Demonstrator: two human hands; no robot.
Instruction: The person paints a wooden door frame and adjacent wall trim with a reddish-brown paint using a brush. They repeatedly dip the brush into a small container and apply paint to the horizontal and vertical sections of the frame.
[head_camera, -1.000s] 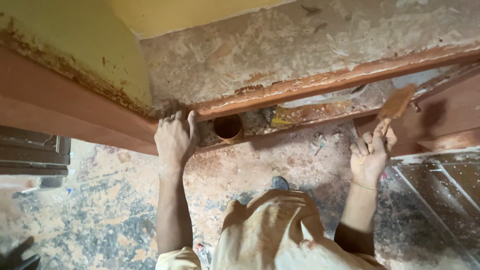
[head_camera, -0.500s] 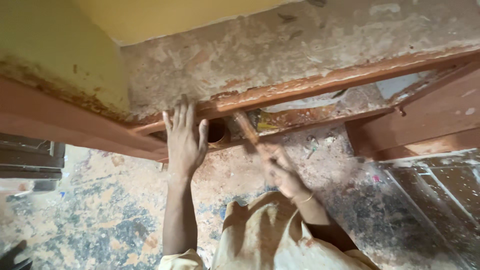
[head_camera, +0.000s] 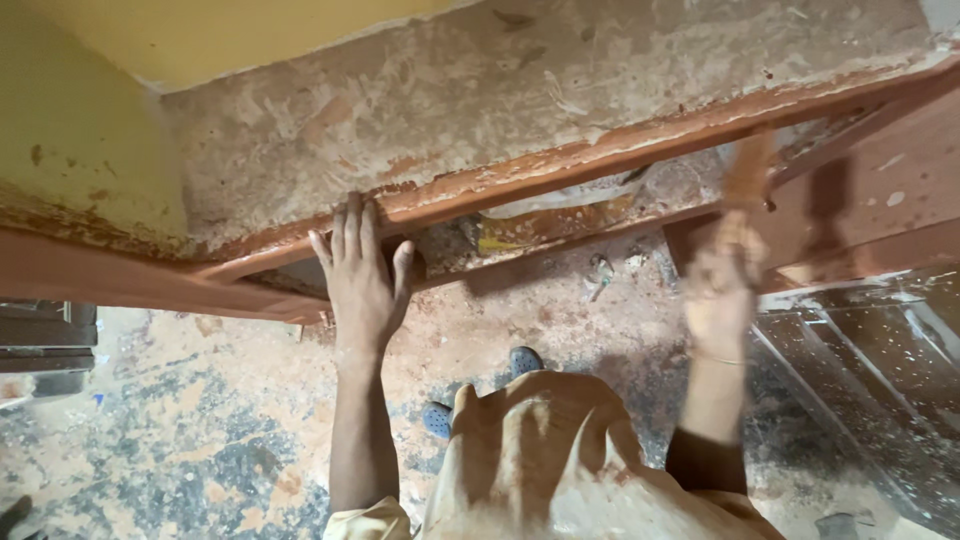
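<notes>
Reddish-brown wood makes up the long rail (head_camera: 600, 155) that is seen from the head camera crossing the frame on a slant, its paint worn and chipped along the edge; above it a rough, scraped plaster surface (head_camera: 500, 90) is seen, and beyond that a yellow wall (head_camera: 90, 130); the left hand (head_camera: 362, 280) is laid flat with its fingers spread and straight against the underside of the rail, so its grip is fully open and nothing is clasped, the palm only pressing on the wood; the right hand (head_camera: 722, 285) is raised to the right, well apart from the left, and is blurred; its grip is closed around the lower end of a flat brownish tool (head_camera: 750, 170), which is held upright with its upper end at the rail's edge, though the blur leaves it unclear whether the wood is touched; what kind of tool it is cannot be told; behind the rail a scrap of pale plastic (head_camera: 560, 195) and a yellow fragment (head_camera: 495, 243) are seen lying in the recess; below, a paint-spattered floor (head_camera: 180, 440) is seen, with a blue shoe (head_camera: 525, 360) showing above the person's beige garment (head_camera: 540, 460); a brown wooden panel (head_camera: 870, 210) stands at the right
</notes>
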